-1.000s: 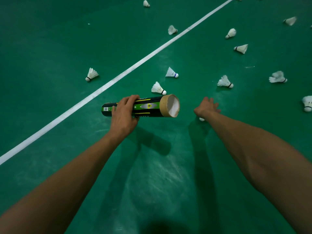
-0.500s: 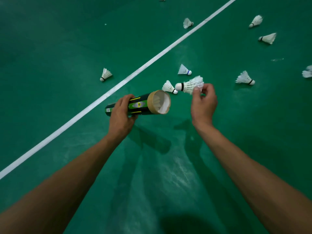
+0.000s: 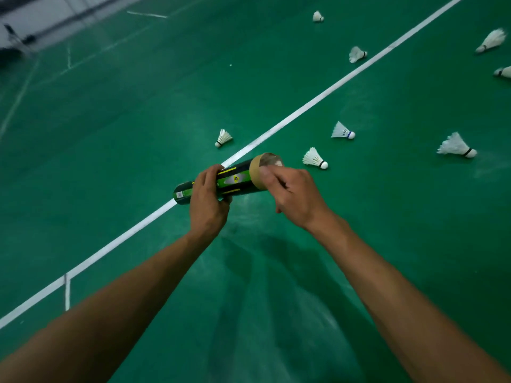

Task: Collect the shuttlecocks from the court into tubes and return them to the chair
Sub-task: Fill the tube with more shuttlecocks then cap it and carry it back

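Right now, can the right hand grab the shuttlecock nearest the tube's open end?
Probably yes: nothing lies between the right hand and that shuttlecock, though it is busy at the mouth of the tube.

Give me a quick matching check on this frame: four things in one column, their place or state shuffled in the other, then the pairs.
Things
1. tube
2. blue-banded shuttlecock
3. right hand
4. white line

Place or state
A. at the tube's open mouth
B. lying untouched on the green floor
C. gripped by the left hand
D. runs diagonally behind the tube

Pairs: 1-C, 2-B, 3-A, 4-D
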Demonstrator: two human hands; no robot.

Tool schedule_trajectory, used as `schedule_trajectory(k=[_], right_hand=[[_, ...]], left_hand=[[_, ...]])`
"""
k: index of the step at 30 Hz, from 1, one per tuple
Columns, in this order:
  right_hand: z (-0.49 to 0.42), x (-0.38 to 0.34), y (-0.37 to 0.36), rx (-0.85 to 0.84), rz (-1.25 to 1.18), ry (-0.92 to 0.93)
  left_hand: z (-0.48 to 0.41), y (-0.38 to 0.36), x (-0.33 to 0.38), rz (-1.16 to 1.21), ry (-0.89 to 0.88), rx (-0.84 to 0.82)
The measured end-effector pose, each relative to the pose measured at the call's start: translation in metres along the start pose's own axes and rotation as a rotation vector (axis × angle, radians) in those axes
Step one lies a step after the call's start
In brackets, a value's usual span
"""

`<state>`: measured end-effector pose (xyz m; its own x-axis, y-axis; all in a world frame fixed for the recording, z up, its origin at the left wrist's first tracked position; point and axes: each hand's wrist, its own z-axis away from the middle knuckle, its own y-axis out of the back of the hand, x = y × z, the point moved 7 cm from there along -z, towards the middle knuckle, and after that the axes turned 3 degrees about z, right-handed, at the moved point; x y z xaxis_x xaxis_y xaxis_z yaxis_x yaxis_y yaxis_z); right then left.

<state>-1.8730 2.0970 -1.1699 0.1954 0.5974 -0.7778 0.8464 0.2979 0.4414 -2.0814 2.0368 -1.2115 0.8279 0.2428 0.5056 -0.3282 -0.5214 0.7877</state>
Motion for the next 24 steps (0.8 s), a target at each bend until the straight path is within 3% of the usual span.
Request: schedule_trajectory(k=[3, 6, 9, 12, 14, 24], right_hand=[[-0.012, -0.018, -0.021, -0.205, -0.053, 0.017], [-0.025, -0.041, -0.021, -0.044, 0.017, 0.137], [-0.036, -0.049, -0.018, 0.132, 0.004, 0.137], [-0.037, -0.054, -0.047, -0.077, 0.190, 0.144], [-0.032, -0.047, -0.063, -0.197, 0.172, 0.076], [-0.035, -0.039, -0.111, -0.325, 0.318, 0.041]], left_hand=[[0.003, 0.020, -0.014, 0.031, 0.062, 0.071], [0.007, 0.031, -0.027, 0.089, 0.080, 0.161], [0.010, 0.031, -0.039, 0.121, 0.090, 0.202], [0.006, 0.027, -0.054, 0.133, 0.089, 0.215], [0.002, 0.023, -0.061, 0.133, 0.036, 0.194], [-0.059, 0.011, -0.092, 0.219, -0.082, 0.104]])
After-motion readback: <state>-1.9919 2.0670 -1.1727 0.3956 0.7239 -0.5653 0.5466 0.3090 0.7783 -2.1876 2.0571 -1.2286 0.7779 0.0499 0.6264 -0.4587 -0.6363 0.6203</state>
